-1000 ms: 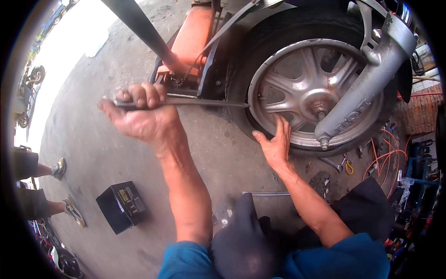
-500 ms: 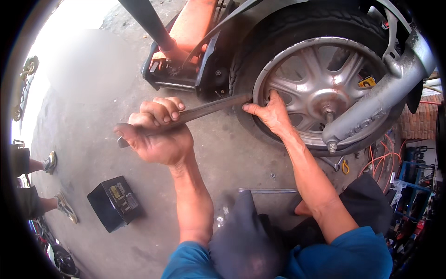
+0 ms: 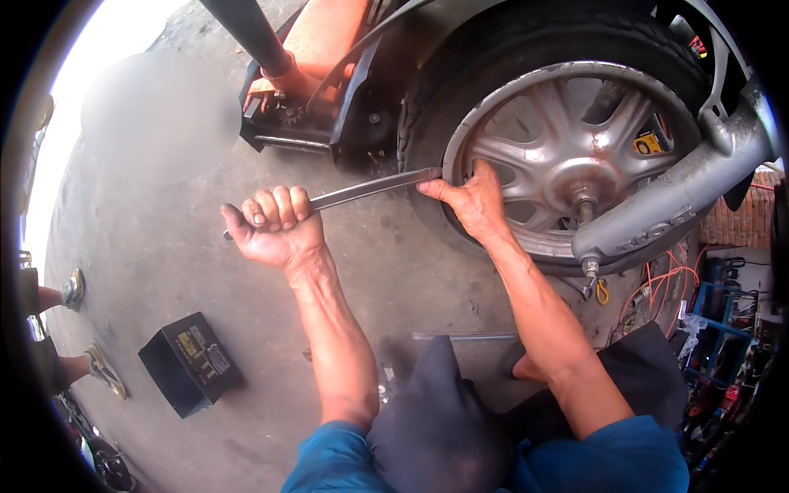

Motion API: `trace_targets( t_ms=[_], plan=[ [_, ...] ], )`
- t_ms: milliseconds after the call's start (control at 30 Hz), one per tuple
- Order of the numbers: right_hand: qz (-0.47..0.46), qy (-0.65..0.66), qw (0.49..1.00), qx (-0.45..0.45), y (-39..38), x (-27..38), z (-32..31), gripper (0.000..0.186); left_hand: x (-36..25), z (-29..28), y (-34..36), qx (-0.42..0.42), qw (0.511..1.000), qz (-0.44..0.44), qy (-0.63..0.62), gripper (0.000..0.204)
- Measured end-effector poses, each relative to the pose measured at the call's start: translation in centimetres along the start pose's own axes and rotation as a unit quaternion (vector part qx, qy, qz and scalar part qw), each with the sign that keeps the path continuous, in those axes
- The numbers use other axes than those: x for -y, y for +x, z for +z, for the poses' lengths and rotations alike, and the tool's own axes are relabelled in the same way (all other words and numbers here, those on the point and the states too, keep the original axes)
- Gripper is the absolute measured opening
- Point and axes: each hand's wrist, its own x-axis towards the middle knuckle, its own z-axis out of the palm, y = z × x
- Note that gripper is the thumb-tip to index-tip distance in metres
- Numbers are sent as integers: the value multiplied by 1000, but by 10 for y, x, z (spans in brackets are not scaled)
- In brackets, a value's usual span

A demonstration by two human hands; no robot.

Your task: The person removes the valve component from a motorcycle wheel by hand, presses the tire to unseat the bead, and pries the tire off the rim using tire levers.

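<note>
A long steel tire lever [image 3: 370, 190] lies in my left hand [image 3: 281, 232], fingers wrapped round its near end. Its far tip meets the edge where the black tire [image 3: 534, 31] joins the silver spoked wheel rim [image 3: 454, 135]. Close beside that tip, my right hand [image 3: 477, 204] grips the rim, the thumb stretched toward the lever and the other fingers partly hidden behind the rim's edge. A rusty hub [image 3: 579, 182] with an axle stands at the wheel's centre. Across the wheel's right side slants a grey fork leg [image 3: 674, 215].
An orange floor jack [image 3: 325, 49] stands beyond my left hand. On the floor lie a black box [image 3: 185, 374], a metal bar [image 3: 464, 335], a yellow-ended tool [image 3: 602, 292] and orange hoses [image 3: 667, 283]. A person's shoe [image 3: 107, 370] shows at the left; blue crates [image 3: 722, 349] are right.
My left hand has turned over the lever, its fingers now closed more tightly, and the lever has rolled and levelled a little. My right hand stays at the rim. The view has shifted slightly.
</note>
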Motion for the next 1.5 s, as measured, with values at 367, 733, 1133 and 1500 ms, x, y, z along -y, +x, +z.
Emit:
trace_targets(
  t_ms=[367, 733, 1133, 1500],
  plan=[
    [52, -105, 992, -55, -10, -16, -8, 63, 55, 77, -87, 179, 955, 103, 212, 49],
    [77, -311, 947, 29, -24, 0, -3, 102, 157, 115, -110, 623, 574, 102, 521, 34],
    [-79, -289, 954, 14, -59, -44, -31, 90, 48, 99, -45, -5, 972, 10, 237, 48],
    [-209, -280, 935, -68, -40, -8, -10, 88, 20, 47, -48, 43, 975, 86, 199, 54]
  ],
)
